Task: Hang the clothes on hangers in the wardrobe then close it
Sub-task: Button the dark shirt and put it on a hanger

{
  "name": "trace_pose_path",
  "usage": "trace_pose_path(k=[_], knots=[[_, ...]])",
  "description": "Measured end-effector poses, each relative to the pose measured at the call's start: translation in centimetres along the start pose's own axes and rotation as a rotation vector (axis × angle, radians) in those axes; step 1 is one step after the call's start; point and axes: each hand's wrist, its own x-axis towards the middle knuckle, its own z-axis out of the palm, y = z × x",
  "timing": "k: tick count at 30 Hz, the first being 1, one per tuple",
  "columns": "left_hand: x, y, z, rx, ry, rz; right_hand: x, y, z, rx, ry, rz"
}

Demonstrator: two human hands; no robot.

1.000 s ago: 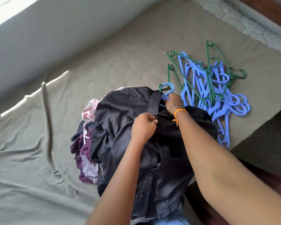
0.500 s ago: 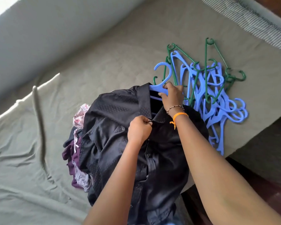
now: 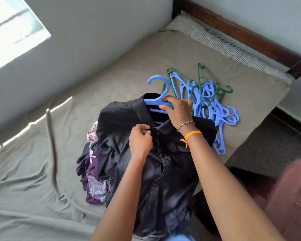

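Note:
A black button-up shirt (image 3: pixel 165 173) lies on top of a clothes pile on the bed. A blue plastic hanger (image 3: pixel 157 94) sits inside its open collar, hook pointing away from me. My right hand (image 3: pixel 178 110) grips the hanger's shoulder bar at the collar. My left hand (image 3: pixel 140 141) pinches the shirt's front placket just below the collar. The wardrobe is out of view.
A heap of blue and green hangers (image 3: pixel 210 103) lies on the bed to the right of the shirt. Purple and pink clothes (image 3: pixel 92 173) stick out from under the shirt on the left. The olive bedsheet (image 3: pixel 33 180) is wrinkled. A dark wooden bed frame (image 3: pixel 233 26) runs along the far edge.
My right hand has pushed the blue hanger further up through the collar, so its hook now stands clear above the shirt. My left hand stayed on the placket. The view tilted upward.

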Motion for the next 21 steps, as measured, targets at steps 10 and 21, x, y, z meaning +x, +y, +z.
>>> trace_pose_path(k=[10,21], knots=[[-10.7,5.6,-12.4,-0.156,0.178,0.726,-11.1,-11.6,-14.0,0.117,0.202,-0.088],[-28.3,13.9,-13.1,-0.11,-0.024,0.984,-29.6,-17.7,-30.8,-0.055,0.305,-0.021]])
